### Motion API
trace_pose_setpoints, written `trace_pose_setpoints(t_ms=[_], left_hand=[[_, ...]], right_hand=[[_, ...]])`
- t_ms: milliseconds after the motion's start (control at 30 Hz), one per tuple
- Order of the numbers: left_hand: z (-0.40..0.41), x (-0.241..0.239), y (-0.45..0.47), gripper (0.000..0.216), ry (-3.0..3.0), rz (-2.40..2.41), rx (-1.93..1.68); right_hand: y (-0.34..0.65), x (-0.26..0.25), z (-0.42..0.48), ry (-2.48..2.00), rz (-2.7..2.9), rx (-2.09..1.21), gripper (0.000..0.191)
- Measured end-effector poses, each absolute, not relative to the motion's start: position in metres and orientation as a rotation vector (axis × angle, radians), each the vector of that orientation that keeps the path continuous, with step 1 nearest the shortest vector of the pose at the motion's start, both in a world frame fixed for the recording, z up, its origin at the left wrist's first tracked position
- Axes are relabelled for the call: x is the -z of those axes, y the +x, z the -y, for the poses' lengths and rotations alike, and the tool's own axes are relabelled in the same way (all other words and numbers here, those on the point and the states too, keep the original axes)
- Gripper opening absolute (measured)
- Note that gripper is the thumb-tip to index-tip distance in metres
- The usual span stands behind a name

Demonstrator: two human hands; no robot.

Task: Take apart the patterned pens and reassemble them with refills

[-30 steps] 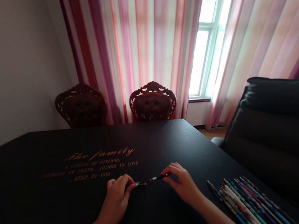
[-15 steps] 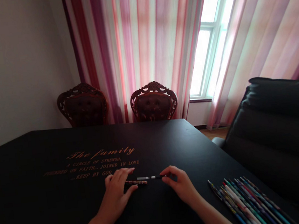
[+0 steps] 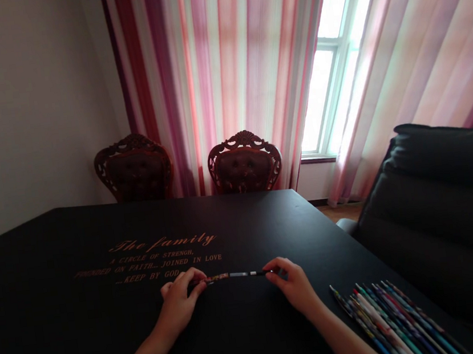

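Low over the black table, my left hand (image 3: pixel 179 297) pinches a patterned pen barrel (image 3: pixel 218 277) between thumb and fingers. Opposite it, my right hand (image 3: pixel 293 282) grips the dark end of a pen refill (image 3: pixel 239 274) with thumb and fingertips. The refill has a clear tube, a white band and a black part. Its left end meets the right end of the barrel, the two lying nearly in one line. Whether the tip sits inside the barrel is too small to tell.
Several pens (image 3: pixel 387 319) lie side by side at the table's right edge, near my right forearm. Gold lettering (image 3: pixel 162 243) marks the black tabletop (image 3: pixel 241 216). Two carved chairs (image 3: pixel 245 164) stand behind it, and a black leather chair (image 3: pixel 444 220) is on the right.
My left hand has closed on the patterned barrel, which is now lined up with the refill. The refill, in my right hand, has shifted slightly right and up, its left end now at the barrel.
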State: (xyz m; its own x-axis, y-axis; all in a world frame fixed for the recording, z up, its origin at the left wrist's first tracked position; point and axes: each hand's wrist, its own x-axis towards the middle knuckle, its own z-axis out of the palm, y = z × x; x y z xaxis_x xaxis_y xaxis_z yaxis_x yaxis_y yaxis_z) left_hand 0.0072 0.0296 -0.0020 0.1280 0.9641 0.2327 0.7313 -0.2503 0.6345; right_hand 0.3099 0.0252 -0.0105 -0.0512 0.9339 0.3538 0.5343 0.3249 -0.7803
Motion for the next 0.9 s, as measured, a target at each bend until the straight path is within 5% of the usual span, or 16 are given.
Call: trace_pose_setpoints(t_ms=[800, 900], left_hand=[[-0.017, 0.0, 0.027, 0.011, 2.023, -1.427, -0.876], [-0.015, -0.001, 0.028, 0.009, 2.045, -1.395, -0.876]], right_hand=[[0.289, 0.003, -0.013, -1.313, 1.739, -0.607, 0.008], [0.288, 0.01, -0.016, -1.332, 1.783, -0.534, 0.028]])
